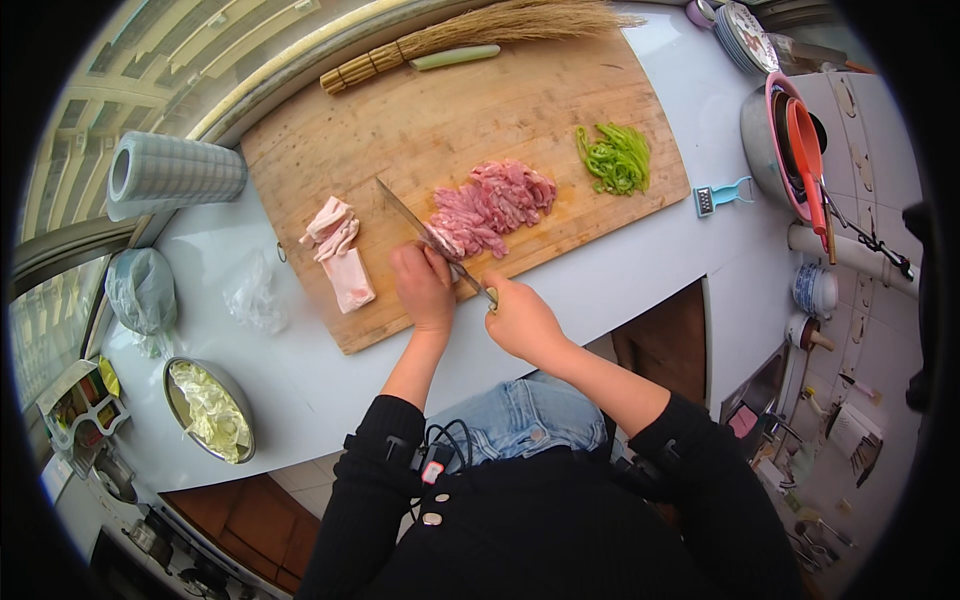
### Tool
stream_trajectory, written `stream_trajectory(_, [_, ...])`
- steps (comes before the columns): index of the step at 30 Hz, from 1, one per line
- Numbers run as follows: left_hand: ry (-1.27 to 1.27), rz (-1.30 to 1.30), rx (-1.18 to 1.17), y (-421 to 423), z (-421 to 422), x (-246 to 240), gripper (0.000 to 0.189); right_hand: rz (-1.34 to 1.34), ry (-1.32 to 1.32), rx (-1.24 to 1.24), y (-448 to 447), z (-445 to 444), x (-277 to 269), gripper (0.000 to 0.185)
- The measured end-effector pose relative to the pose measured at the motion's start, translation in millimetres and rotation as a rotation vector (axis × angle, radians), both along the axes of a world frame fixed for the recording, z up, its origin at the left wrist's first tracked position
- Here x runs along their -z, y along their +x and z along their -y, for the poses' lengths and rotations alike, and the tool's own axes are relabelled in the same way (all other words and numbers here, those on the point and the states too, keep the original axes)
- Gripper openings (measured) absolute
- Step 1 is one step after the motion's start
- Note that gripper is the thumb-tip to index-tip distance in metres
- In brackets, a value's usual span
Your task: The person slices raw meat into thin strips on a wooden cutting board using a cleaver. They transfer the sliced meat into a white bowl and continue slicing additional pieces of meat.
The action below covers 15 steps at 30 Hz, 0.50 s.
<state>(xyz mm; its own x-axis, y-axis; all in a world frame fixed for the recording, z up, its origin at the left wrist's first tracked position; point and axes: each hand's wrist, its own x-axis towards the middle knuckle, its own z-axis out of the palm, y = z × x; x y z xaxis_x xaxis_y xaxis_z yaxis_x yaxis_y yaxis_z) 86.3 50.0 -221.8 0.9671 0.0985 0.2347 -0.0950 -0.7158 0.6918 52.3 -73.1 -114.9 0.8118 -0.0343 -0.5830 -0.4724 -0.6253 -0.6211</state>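
Observation:
My right hand [523, 316] is closed around the handle of a kitchen knife [403, 210], whose blade slants up and left over the wooden cutting board [420, 142]. Fingers curled, my left hand [424, 283] presses beside the blade on a piece of meat that it mostly hides. Just past the blade lies a heap of sliced raw meat [502, 201]. To the left on the board are folded pale strips of fat or skin [332, 227] and a flat slab of the same [349, 280]. Shredded green pepper [616, 159] forms a pile at the right.
A straw brush [465, 34] and a pale green stalk [455, 57] lie along the board's far edge. Left stand a roll of plastic sheeting [180, 171] and a metal bowl of cabbage leaves [210, 412]. A blue grater-peeler [718, 196] and stacked basins [761, 142] are right.

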Motion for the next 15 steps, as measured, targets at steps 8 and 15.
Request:
stream_trajectory(8, [-0.022,-0.03,-0.038,-1.1,-1.2,-0.4,0.011,0.116,0.032,0.005,28.0,-13.1,26.0,0.035])
stream_trajectory(15, [-0.109,0.01,-0.055,-5.3,-6.6,0.9,0.017,0.196,-0.013,-0.006,15.0,3.0,10.5,0.04])
